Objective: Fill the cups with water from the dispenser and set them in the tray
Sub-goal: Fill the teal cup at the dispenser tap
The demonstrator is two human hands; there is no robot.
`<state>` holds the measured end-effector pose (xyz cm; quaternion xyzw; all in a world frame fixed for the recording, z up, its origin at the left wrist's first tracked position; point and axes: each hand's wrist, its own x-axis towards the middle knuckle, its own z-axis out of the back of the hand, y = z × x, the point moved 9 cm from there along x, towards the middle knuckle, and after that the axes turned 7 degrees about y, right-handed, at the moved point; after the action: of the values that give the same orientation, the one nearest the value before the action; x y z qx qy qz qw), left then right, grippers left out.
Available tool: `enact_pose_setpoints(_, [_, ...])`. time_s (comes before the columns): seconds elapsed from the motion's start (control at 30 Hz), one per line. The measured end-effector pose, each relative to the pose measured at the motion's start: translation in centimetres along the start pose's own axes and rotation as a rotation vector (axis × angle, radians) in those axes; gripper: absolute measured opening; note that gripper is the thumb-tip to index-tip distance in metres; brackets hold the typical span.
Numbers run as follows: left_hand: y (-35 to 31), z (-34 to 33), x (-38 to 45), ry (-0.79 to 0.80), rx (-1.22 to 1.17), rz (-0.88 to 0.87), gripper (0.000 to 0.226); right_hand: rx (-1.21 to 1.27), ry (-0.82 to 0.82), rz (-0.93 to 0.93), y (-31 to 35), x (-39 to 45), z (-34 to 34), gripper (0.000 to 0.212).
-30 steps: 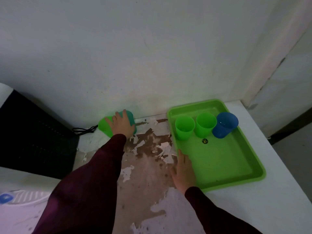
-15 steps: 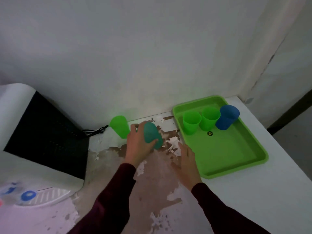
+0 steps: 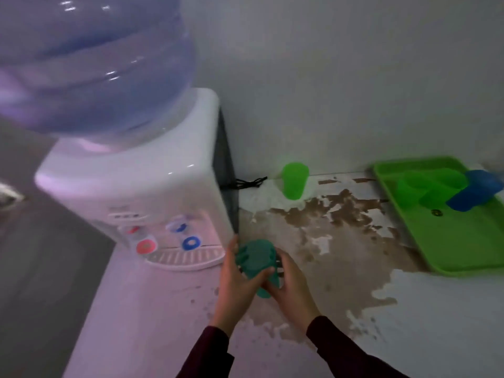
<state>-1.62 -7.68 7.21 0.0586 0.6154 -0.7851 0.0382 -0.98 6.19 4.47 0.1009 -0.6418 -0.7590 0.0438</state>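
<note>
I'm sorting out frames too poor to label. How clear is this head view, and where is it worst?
Head view: dim, with a purple cast over the water bottle and dispenser; motion blur smears the tray and its cups; wide-angle bending at the edges; both hands around the teal cup stay readable.

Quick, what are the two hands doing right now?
Left hand: fingers curled round the teal cup, holding it.
Right hand: also gripping the teal cup, from the other side.
</note>
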Motion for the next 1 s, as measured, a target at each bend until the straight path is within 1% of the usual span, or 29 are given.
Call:
enact_pose_setpoints(0.07, [2.8, 4.7, -1.1, -0.060, -0.093, 0.073, 0.088, -0.006, 0.074, -0.002, 0.5, 1.1, -5.1, 0.054])
enact_pose_setpoints(0.2, [5.7, 10.5, -1.5, -0.169, -0.171, 0.194, 0.066, -0.018, 0.167, -0.024, 1.2, 3.3, -11.3, 0.048])
enact_pose_setpoints(0.23, [6.1, 11.3, -1.3, -0.172, -0.189, 0.217, 0.065, -0.014, 0.178, -0.025, 1.5, 3.8, -12.3, 0.046])
enact_pose_setpoints(0.3, [6.3, 12.6, -0.5, -0.155, -0.195, 0.226, 0.069, -0.013, 0.185, -0.020, 2.2, 4.8, -13.9, 0.044])
enact_pose_setpoints(0.47, [4.4, 13.6, 2.2, -0.127, -0.122, 0.129, 0.067, 0.000, 0.115, -0.023, 3.2, 6.6, -13.9, 0.053])
enact_pose_setpoints(0.6, [3.4, 13.6, 2.6, -0.131, -0.056, 0.062, 0.061, 0.019, 0.084, -0.024, 3.3, 6.7, -13.5, 0.051])
enact_pose_setpoints(0.73, [3.0, 13.5, 2.6, -0.112, -0.050, 0.012, 0.065, 0.017, 0.054, -0.007, 3.5, 6.5, -13.2, 0.055])
enact_pose_setpoints(0.87, [2.2, 13.5, 2.6, -0.091, -0.025, -0.056, 0.071, -0.034, 0.032, 0.013, 4.3, 6.5, -13.1, 0.056])
enact_pose_setpoints(1.0, [2.4, 13.2, 2.7, -0.052, -0.041, -0.064, 0.070, -0.124, 0.044, 0.033, 5.1, 6.3, -13.1, 0.056])
